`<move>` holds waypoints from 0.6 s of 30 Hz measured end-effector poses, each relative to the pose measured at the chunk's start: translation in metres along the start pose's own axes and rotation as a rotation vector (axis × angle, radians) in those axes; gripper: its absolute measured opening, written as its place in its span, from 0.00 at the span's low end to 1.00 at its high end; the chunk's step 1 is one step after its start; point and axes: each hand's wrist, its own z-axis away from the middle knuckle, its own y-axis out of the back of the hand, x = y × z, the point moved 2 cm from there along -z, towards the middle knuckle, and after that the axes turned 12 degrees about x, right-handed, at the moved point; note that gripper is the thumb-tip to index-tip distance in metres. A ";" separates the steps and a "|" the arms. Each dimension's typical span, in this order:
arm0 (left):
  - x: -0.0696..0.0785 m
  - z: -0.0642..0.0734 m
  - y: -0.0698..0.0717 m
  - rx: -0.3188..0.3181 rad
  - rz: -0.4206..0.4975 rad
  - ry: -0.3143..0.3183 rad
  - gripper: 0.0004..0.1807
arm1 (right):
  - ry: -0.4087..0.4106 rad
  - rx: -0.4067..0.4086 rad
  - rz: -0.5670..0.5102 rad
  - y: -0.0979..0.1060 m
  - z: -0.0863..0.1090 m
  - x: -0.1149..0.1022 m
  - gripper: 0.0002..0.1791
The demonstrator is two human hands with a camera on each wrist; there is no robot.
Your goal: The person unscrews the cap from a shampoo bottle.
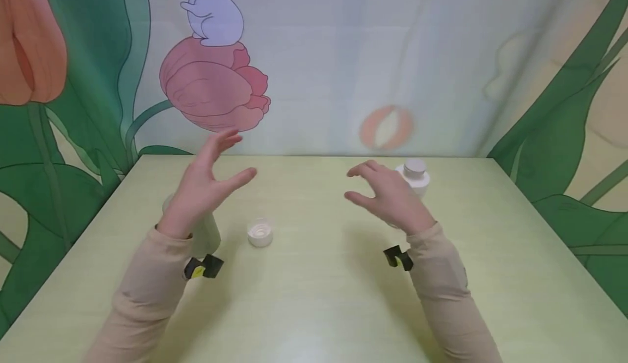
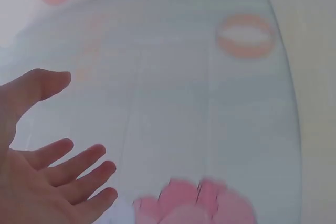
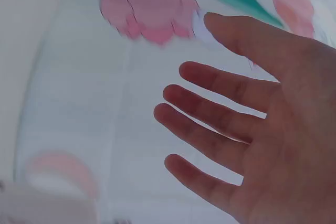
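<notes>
Both hands are raised over the table with nothing in them. In the head view my left hand point(image 1: 198, 191) has its thumb and fingers spread; beneath it stands a pale greenish container point(image 1: 208, 235), mostly hidden by the hand and wrist. To the right of that container a small round white cap point(image 1: 260, 233) lies on the table. My right hand point(image 1: 387, 194) has its fingers loosely bent, and a white bottle point(image 1: 414, 176) with a lid stands behind it, partly covered. Each wrist view shows its hand's fingers apart, the left hand point(image 2: 47, 177) and the right hand point(image 3: 262, 129).
The light yellow-green table point(image 1: 314, 292) runs back to a hanging cloth point(image 1: 319, 68) printed with flowers, leaves and a white animal. Both forearms wear beige sleeves point(image 1: 147, 286), with small black and yellow pieces point(image 1: 203, 267) at the wrists.
</notes>
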 end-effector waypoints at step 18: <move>0.028 -0.024 -0.238 -0.513 0.314 0.140 0.48 | -0.394 0.075 -0.025 0.020 0.008 0.094 0.29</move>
